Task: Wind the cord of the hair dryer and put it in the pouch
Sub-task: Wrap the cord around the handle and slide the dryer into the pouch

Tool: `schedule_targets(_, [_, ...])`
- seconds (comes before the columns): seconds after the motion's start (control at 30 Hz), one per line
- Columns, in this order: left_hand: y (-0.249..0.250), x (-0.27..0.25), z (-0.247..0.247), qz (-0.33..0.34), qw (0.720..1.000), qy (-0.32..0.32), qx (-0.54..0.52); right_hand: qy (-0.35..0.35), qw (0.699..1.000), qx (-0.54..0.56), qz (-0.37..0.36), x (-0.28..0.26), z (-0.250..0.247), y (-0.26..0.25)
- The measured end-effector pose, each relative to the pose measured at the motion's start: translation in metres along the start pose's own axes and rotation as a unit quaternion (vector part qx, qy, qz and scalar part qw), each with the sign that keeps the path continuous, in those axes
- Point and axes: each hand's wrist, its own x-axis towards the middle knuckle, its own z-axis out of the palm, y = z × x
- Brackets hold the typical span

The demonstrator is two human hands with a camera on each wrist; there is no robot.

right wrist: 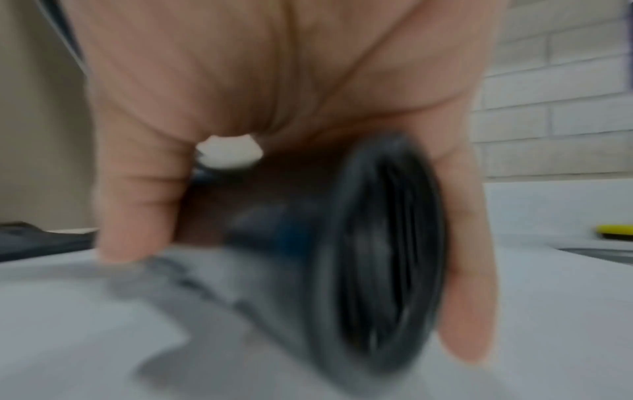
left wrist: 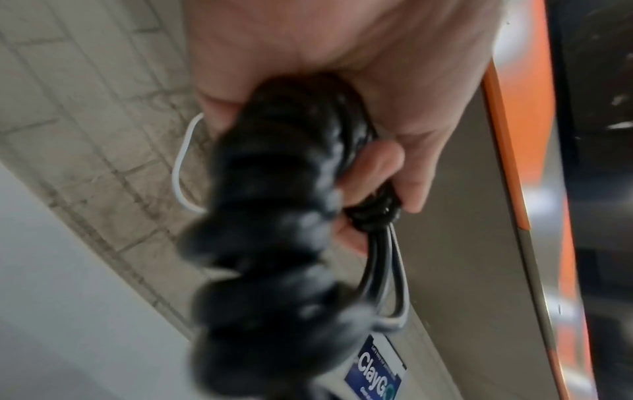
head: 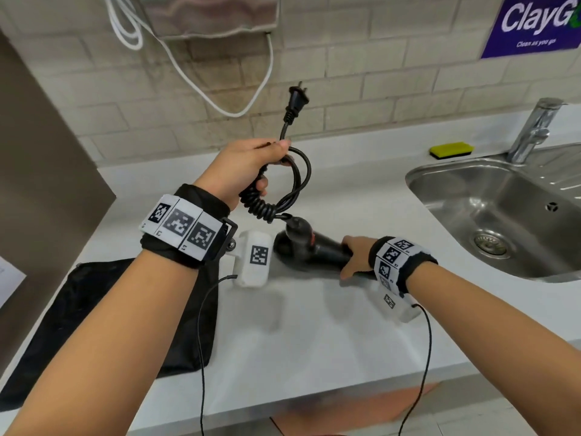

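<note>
At the centre of the head view, the looped cord (head: 292, 180) is gripped by the left hand (head: 242, 168), fingers curled round the loops, with the plug (head: 295, 102) sticking up above the fist. Below and to the right, the dryer (head: 311, 247) is held on the bench (head: 314, 325) by the right hand (head: 356, 256), its fingers closed round the barrel. The black pouch (head: 94, 309) lies flat on the bench at lower left. A sink (head: 471, 196) and a sponge (head: 452, 150) are seen at right.
</note>
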Motion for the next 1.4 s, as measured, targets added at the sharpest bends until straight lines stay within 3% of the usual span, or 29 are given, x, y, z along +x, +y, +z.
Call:
schedule_targets(0.1, [-0.004,-0.008,-0.003,0.04,0.993,-0.036,0.102,0.072,0.996,0.029,0.043,0.005,-0.004,0.008])
schedule_targets(0.27, [-0.046,-0.018,0.001,0.041,0.952,-0.101,0.285,0.1,0.992,0.026,0.068,0.01,-0.007,0.009])
schedule_targets(0.4, [-0.087,-0.022,0.012,0.001,0.872,-0.194,0.449,0.109,0.99,0.014,0.083,0.011,-0.004,0.003])
schedule_targets(0.63, [-0.145,-0.03,0.025,-0.045,0.756,-0.295,0.583,0.116,0.988,0.013,0.099,0.013,0.007,-0.001])
schedule_targets(0.8, [-0.162,-0.037,0.028,-0.091,0.712,-0.301,0.628,0.107,0.99,0.007,0.095,0.012,0.002,-0.001])
schedule_targets(0.93, [-0.164,-0.039,0.025,-0.11,0.71,-0.291,0.631,0.093,0.992,0.016,0.083,0.011,-0.001,-0.001])
schedule_targets(1.07, [-0.162,-0.038,0.022,-0.096,0.769,-0.212,0.596,0.111,0.99,-0.001,0.082,0.009,-0.002,-0.001])
schedule_targets(1.2, [-0.162,-0.04,0.02,-0.118,0.735,-0.17,0.646,0.117,0.99,0.021,0.073,0.01,-0.001,0.0])
schedule_targets(1.4, [-0.168,-0.04,0.012,-0.179,0.817,-0.111,0.537,0.134,0.988,-0.008,0.075,0.01,0.002,-0.009])
